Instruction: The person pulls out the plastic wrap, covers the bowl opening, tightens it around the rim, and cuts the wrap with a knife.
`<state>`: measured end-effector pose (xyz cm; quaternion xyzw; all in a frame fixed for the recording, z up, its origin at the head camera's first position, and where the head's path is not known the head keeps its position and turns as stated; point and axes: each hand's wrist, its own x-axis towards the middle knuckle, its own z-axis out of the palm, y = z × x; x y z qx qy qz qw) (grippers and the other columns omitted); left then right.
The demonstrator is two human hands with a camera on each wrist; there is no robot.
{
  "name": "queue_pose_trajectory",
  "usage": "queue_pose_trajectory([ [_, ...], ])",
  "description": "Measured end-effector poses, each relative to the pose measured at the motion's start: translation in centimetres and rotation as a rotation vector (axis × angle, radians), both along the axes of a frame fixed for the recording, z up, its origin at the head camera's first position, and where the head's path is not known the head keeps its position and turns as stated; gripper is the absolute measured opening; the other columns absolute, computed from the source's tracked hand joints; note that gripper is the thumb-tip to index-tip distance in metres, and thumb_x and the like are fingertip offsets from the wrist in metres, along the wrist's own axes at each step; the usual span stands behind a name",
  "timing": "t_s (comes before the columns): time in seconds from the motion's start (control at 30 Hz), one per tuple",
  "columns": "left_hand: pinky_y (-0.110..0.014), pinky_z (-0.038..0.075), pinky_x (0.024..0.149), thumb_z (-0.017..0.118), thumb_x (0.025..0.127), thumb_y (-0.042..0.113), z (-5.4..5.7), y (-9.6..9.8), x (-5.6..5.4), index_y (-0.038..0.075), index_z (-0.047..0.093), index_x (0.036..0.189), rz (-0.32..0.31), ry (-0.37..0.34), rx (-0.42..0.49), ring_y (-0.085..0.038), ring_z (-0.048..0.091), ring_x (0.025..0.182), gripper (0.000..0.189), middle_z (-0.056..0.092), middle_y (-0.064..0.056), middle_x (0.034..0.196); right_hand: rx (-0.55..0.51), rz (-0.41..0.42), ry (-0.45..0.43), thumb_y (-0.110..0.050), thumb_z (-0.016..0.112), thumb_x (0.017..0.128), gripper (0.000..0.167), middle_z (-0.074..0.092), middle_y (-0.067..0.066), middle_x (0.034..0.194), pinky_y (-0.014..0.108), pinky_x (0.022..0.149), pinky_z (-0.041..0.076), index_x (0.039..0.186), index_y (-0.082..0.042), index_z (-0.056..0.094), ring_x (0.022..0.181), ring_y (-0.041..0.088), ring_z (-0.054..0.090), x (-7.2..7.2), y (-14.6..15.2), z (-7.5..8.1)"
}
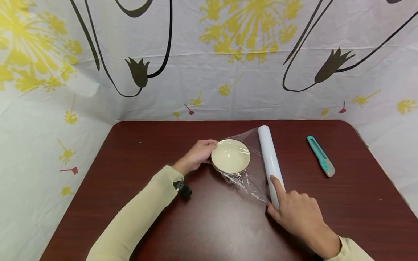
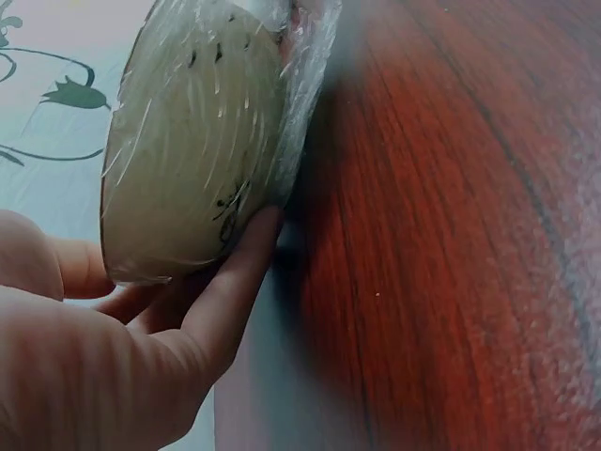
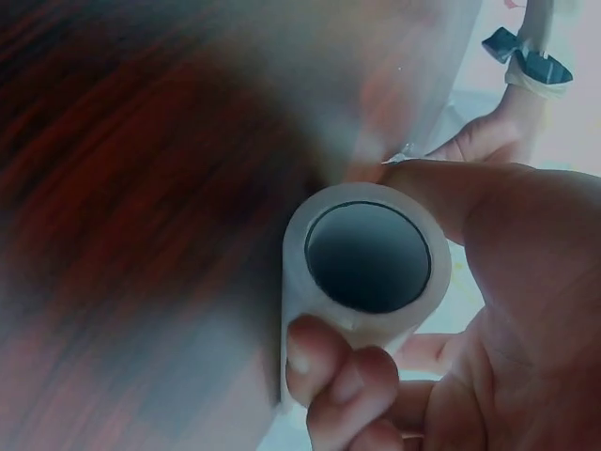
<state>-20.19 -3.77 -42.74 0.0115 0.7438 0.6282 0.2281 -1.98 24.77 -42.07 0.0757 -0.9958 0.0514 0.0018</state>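
Observation:
My left hand (image 1: 200,155) holds a cream bowl (image 1: 230,156) by its left side, thumb at the rim and fingers beneath. In the left wrist view the bowl (image 2: 192,141) is tilted in that view and covered with wrinkled clear film. The plastic wrap (image 1: 253,181) stretches from the bowl to a white roll (image 1: 270,159) on its right. Around the roll's near end my right hand (image 1: 295,210) curls, index finger along the top and thumb at the left side. The right wrist view shows the hollow end of the roll (image 3: 367,254) between thumb and fingers.
A teal utility knife (image 1: 320,156) lies on the table to the right of the roll. The dark red-brown table (image 1: 156,145) meets a patterned white sheet (image 1: 202,72) at its back edge. Beside the left cuff hangs a black strap (image 1: 183,189).

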Motion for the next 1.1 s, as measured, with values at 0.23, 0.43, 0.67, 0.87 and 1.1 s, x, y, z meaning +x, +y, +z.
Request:
queue_pose_trajectory([
  [0.23,-0.029,0.058,0.069,0.051,0.117,0.018,-0.1,0.0,0.2,-0.002,0.067,0.147,0.013,0.044,-0.015,-0.013,0.065,0.082,0.039,0.075,-0.014,0.119,0.043,-0.019,-0.02,-0.04,0.084,0.086,0.084,0.05,0.011,0.06,0.05,0.041,0.044,0.158,-0.012,0.051,0.047,0.034,0.052,0.2,0.1,-0.1],
  [0.43,-0.028,0.058,0.067,0.052,0.117,0.017,0.0,-0.2,0.2,-0.002,0.067,0.147,0.024,0.036,-0.013,-0.012,0.065,0.08,0.039,0.075,-0.012,0.116,0.049,-0.013,-0.054,-0.061,0.085,0.087,0.09,0.055,0.011,0.067,0.05,0.042,0.045,0.159,-0.019,0.05,0.051,0.036,0.056,0.1,0.7,0.1],
  [0.67,-0.028,0.058,0.066,0.053,0.116,0.016,-0.2,-0.4,-0.1,-0.003,0.068,0.145,0.033,0.032,-0.006,-0.011,0.064,0.077,0.037,0.075,-0.01,0.111,-0.056,0.072,-0.143,-0.052,0.087,0.087,0.093,0.063,0.012,0.098,0.051,0.049,0.049,0.163,-0.016,0.046,0.063,0.031,0.06,-0.4,1.7,0.8],
  [0.87,-0.027,0.057,0.065,0.053,0.117,0.016,-0.2,-0.5,-0.2,-0.002,0.069,0.145,0.032,0.043,-0.017,-0.011,0.064,0.076,0.037,0.075,-0.012,0.114,-0.17,0.131,-0.121,-0.026,0.089,0.086,0.089,0.056,0.01,0.087,0.05,0.056,0.052,0.16,-0.009,0.043,0.058,0.026,0.054,-0.4,1.7,0.6],
  [1.1,-0.028,0.059,0.068,0.053,0.117,0.017,-0.2,-0.8,-0.2,-0.002,0.069,0.146,0.028,0.035,-0.016,-0.011,0.066,0.078,0.037,0.075,-0.013,0.119,-0.17,0.094,-0.143,-0.036,0.095,0.084,0.094,0.055,0.01,0.087,0.051,0.057,0.052,0.16,-0.012,0.045,0.058,0.028,0.055,-0.4,1.4,0.9],
])
